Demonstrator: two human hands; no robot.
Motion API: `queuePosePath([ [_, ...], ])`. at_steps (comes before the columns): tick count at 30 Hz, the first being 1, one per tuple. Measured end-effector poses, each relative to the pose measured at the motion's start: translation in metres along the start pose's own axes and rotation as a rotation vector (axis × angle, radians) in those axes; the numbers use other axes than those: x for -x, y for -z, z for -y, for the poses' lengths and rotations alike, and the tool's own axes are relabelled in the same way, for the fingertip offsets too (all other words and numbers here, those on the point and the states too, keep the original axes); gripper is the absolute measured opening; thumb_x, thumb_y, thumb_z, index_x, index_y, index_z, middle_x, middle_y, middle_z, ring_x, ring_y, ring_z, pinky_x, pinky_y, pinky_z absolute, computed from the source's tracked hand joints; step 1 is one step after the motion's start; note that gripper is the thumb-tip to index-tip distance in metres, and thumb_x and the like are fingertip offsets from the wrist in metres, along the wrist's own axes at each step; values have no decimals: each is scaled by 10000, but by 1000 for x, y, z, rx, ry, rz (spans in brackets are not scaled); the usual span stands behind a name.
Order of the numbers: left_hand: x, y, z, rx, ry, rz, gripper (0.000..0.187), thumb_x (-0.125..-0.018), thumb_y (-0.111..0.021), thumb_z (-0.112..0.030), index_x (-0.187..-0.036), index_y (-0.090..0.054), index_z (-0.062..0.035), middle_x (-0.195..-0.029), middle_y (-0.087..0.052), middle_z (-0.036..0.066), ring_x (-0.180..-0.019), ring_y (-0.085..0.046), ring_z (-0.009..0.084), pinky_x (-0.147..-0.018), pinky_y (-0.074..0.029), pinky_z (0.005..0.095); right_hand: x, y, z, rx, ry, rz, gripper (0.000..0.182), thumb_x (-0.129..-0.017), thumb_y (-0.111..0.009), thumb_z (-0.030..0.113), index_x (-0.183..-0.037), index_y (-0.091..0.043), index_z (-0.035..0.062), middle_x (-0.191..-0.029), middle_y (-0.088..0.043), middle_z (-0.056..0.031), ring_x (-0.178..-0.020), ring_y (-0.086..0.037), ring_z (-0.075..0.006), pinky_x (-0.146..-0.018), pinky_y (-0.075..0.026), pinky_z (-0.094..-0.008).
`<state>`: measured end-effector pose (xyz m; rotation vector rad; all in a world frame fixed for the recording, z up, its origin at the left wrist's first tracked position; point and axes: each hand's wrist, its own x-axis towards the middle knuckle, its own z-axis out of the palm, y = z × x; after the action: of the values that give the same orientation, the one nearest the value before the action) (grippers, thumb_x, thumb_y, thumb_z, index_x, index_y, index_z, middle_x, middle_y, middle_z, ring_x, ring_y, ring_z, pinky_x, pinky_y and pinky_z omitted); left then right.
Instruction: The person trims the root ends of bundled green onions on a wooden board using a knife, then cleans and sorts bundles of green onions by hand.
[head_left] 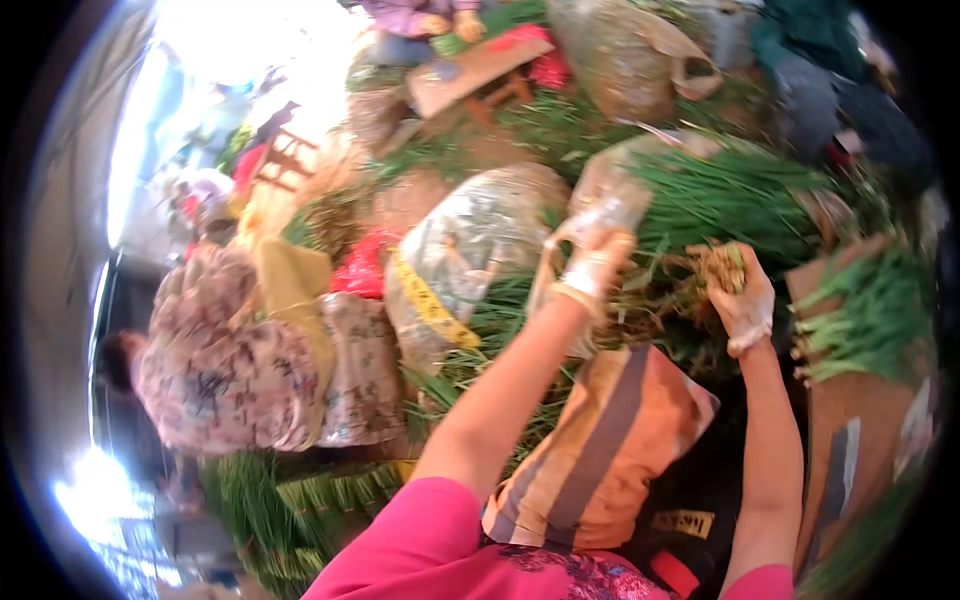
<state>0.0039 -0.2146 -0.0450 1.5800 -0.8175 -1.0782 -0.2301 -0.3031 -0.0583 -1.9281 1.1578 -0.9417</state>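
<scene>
In the head view, my left hand (598,262), in a pale thin glove, is at the edge of a clear plastic bag (612,190). Its fingers are bunched and blurred, so what they hold is unclear. My right hand (738,295), gloved too, is closed around a clump of brownish roots (718,266). Long green stalks (720,195) lie in a thick heap just beyond both hands. Loose brown roots and leaves hang between the hands, above an orange and grey striped cloth (590,440) over my lap.
To the right, trimmed green bunches (865,310) rest on a cardboard surface (850,420). A person in patterned clothes (240,360) sits at the left, beside a full plastic bag (480,240). Green bundles (340,500) lie lower left. Another person's hands (450,24) work by a wooden board (480,75).
</scene>
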Motion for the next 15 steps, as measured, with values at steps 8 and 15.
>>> queuePosePath([
  [8,11,-52,6,-1243,-410,264,813,-795,-662,-315,-1454,-286,-21,-1531,-235,208,-1437,-158,377,-1162,-188,440,-3,6,-15,-217,-52,-82,439,-725,-715,72,-1141,-572,63,-925,-659,-29,-815,-612,-115,-765,-503,-262],
  [15,-14,-128,23,-1179,-381,459,840,-806,-630,-349,-1455,-244,20,-1519,-244,208,-1421,-213,349,-1141,-234,427,-6,12,-14,-276,0,3,516,-689,-730,62,-1177,-565,77,-1025,-670,-46,-916,-640,-178,-838,-507,-305],
])
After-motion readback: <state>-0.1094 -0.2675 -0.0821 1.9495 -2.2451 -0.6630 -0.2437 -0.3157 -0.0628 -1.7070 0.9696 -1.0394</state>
